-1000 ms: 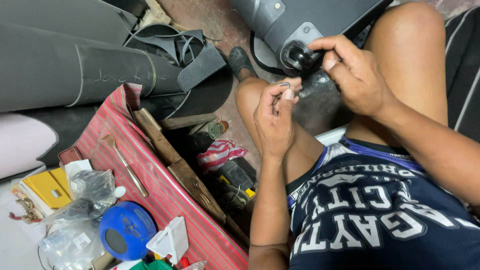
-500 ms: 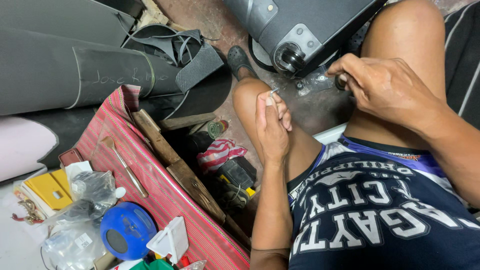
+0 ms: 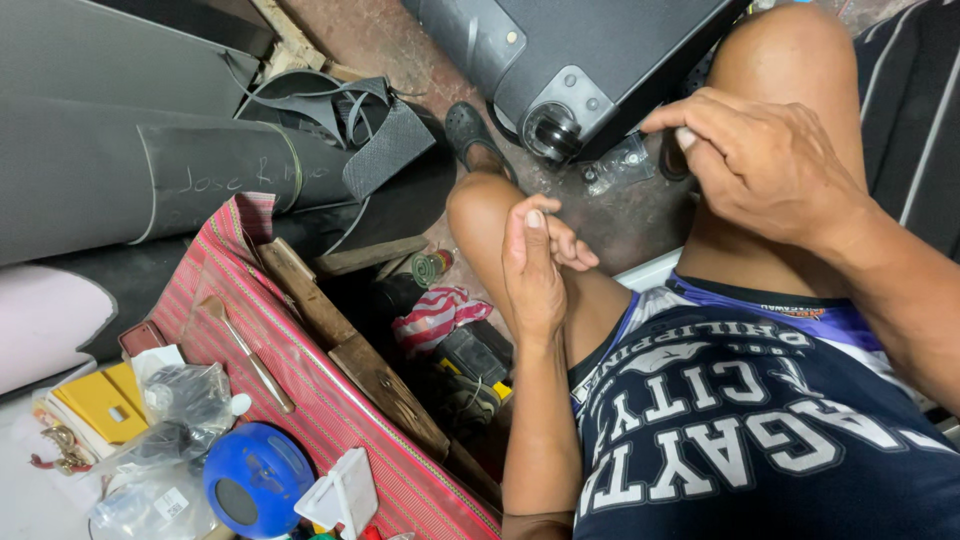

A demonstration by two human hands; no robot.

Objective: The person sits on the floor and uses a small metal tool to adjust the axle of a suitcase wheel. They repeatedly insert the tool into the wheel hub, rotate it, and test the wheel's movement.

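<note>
Me: Both hands are off the wheel point(image 3: 550, 130) now. A second ago they were on it. My right hand point(image 3: 760, 165) has pulled back over my right knee, and my left hand point(image 3: 535, 270) has dropped onto my left knee.

Them: Grip?

Me: Right hand is pinched, thumb against fingertips point(image 3: 683, 137). I can't tell if anything small sits between them. Left hand is half curled with the thumb up, resting on the knee. I can't tell if it holds anything either.

Them: Where's the wheel?

Me: On the low corner of the dark grey suitcase point(image 3: 600, 50), above the floor between my knees and well clear of both hands.

Them: Risks?

Me: If there's a small part in that pinch, one slip drops it onto cluttered floor, where it's hard to find. The case looks propped on its corner, so a knee bump could roll it.

Them: Containers?

Me: A clear plastic bag point(image 3: 620, 165) lies on the floor just beside the wheel, with what look like small bits inside. The red woven tray point(image 3: 330, 420) on my left holds a slim hand tool point(image 3: 245, 350), a blue round case point(image 3: 255, 485), crumpled clear bags point(image 3: 170, 420), a yellow box point(image 3: 100, 400) and a white plastic piece point(image 3: 335, 495).
</note>
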